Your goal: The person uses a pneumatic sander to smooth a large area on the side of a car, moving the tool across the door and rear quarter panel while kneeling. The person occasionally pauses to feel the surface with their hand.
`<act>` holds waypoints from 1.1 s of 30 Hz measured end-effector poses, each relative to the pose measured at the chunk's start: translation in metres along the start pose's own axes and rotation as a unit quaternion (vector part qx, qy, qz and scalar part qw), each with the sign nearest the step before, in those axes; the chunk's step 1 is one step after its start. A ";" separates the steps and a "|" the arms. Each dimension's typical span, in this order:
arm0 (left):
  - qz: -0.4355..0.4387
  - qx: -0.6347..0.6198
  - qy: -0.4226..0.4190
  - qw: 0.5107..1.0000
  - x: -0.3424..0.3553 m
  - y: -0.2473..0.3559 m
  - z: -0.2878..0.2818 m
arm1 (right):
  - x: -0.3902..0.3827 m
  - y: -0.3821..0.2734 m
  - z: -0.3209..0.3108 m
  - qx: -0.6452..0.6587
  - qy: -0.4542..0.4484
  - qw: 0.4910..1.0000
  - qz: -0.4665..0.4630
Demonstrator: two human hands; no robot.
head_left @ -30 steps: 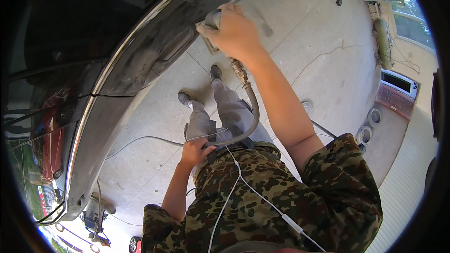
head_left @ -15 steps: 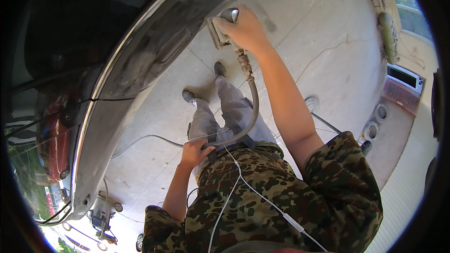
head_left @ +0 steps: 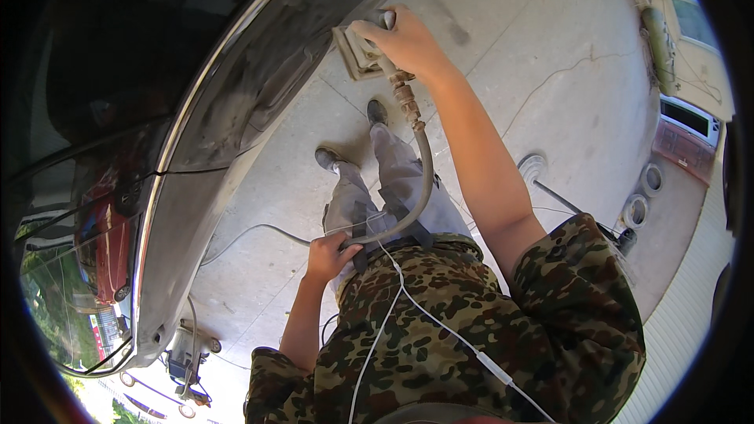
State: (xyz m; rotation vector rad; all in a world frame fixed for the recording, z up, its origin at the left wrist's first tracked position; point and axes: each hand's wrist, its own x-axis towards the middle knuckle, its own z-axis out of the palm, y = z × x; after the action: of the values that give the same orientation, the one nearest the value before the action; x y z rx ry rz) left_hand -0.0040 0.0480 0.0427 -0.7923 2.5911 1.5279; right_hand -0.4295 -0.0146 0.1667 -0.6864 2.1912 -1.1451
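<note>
Sander (head_left: 357,51) pressed flat on curved car panel (head_left: 236,102), right hand (head_left: 404,39) clenched over its top, left hand (head_left: 330,251) gripping air hose (head_left: 420,188) at waist; open concrete floor (head_left: 550,55) rightward.

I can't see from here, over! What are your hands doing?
Right hand grips sander against car panel. Left hand holds air hose at waist. Nothing blocking.

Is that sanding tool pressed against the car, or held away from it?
Against it: the right hand holds the sander with its pad flat on the car panel.
</note>
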 end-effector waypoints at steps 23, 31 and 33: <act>-0.047 0.093 -0.038 0.994 -0.012 -0.041 -0.003 | -0.085 -0.036 0.065 -0.197 0.091 0.949 -0.230; -0.059 0.050 -0.029 0.997 -0.007 -0.054 -0.003 | -0.063 -0.025 0.053 -0.187 0.132 0.959 -0.166; -0.059 0.066 -0.043 0.995 -0.011 -0.055 0.000 | -0.082 -0.027 0.068 -0.197 0.102 0.960 -0.172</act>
State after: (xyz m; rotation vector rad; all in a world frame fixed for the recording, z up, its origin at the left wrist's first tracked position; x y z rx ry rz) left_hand 0.0296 0.0307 0.0009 -0.8294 2.5044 1.3131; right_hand -0.3201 -0.0122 0.1776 -1.2059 2.5812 -0.9793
